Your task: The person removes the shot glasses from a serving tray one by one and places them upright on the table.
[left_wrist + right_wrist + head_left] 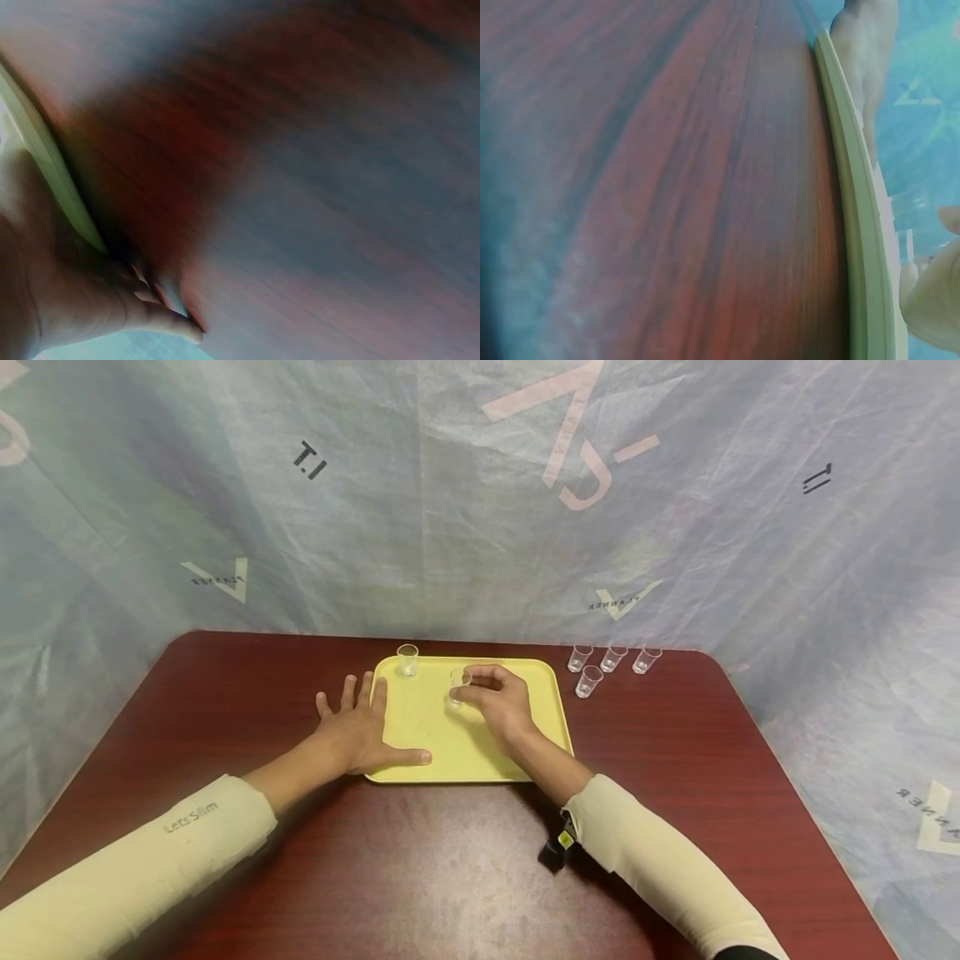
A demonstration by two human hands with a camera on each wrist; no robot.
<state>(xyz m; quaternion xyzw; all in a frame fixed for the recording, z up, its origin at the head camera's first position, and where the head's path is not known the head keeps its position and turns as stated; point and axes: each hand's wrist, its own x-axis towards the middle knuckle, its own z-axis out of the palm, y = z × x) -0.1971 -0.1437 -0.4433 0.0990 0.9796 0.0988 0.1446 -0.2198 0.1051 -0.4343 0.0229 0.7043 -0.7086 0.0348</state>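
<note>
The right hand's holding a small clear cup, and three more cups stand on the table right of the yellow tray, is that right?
No: the head view shows four cups on the table right of the yellow tray, not three. The right hand does hold a small clear cup.

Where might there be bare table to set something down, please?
The table is bare left of the left hand and before the tray, between the sleeves. Crowded: beside the tray's far-right corner, four cups; over the tray, the right hand holding another.
</note>
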